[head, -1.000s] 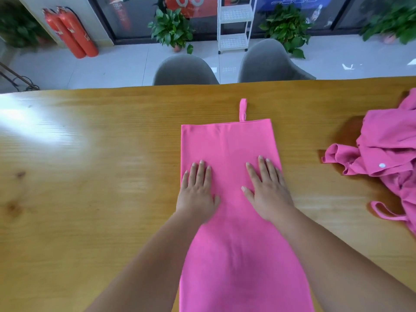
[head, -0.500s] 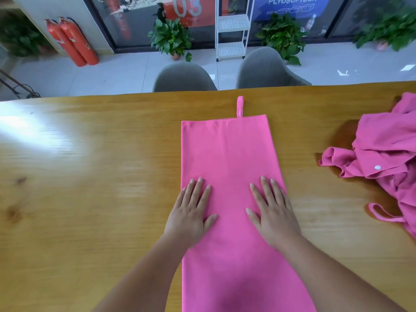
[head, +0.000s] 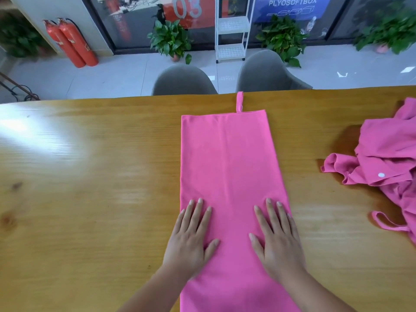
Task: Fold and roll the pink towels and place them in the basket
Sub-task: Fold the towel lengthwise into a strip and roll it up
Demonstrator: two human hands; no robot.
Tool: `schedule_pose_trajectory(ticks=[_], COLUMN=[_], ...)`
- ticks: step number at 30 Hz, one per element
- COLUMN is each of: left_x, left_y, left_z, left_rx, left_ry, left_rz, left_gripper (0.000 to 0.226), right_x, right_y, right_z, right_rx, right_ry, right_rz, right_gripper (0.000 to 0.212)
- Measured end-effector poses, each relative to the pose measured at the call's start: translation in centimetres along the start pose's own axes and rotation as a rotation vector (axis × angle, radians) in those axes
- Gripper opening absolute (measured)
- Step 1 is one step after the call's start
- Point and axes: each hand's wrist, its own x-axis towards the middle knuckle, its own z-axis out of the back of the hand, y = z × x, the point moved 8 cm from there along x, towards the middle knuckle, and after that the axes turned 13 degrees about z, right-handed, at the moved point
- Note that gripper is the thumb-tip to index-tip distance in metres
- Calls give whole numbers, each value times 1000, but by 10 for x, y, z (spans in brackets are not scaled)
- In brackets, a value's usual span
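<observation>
Lying folded on the table (head: 90,199), the towel (head: 227,158) is pressed by left hand (head: 189,242) and right hand (head: 279,244), fingers straight; soft and light, it is judged best pinched at end corners.

Both hands (head: 234,242) lie flat on the folded towel (head: 229,163), towel heap (head: 387,167) to its right.

Table (head: 90,199): wood, with visible grain and knots, varnished and glossy, a bright glare patch on its left part. Folded pink towel (head: 227,165) on the table: fine cloth, matt, lying smooth. Its hanging loop (head: 239,101): same cloth. Heap of pink towels (head: 387,154) at the table's right edge: same matt cloth, crumpled, bearing one white snap button (head: 381,175). Two chairs (head: 183,81) beyond the table: grey, matt shells. Floor (head: 112,73) beyond the table: pale, smooth tiles.
</observation>
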Motion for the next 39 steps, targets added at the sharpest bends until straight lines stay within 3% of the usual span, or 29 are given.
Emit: schedule_pose_trajectory(ticks=[4, 9, 12, 16, 27, 32, 36, 39], left_x=[59, 115, 81, 16, 112, 25, -3, -1], left_y=[2, -14, -34, -8, -14, -26, 16, -4], left_z=[9, 39, 28, 6, 38, 8, -5, -2], left_rx=[68, 69, -31, -24, 109, 31, 86, 80], left_ry=[26, 64, 25, -2, 103, 9, -41, -19], left_rz=[18, 163, 90, 17, 129, -65, -20, 28], left_gripper=[83, 81, 78, 82, 79, 81, 85, 85], right_x=[58, 119, 94, 23, 106, 36, -5, -1], right_y=[-13, -5, 31, 12, -5, 39, 8, 19], right_z=[14, 41, 31, 9, 35, 9, -5, -1], right_rx=[-48, -60, -50, -4, -35, -35, -33, -20], right_ry=[-10, -16, -32, -36, -21, -17, 4, -5], right_rz=[9, -35, 74, 11, -53, 127, 98, 48], right_gripper=[76, 74, 72, 74, 75, 73, 76, 77])
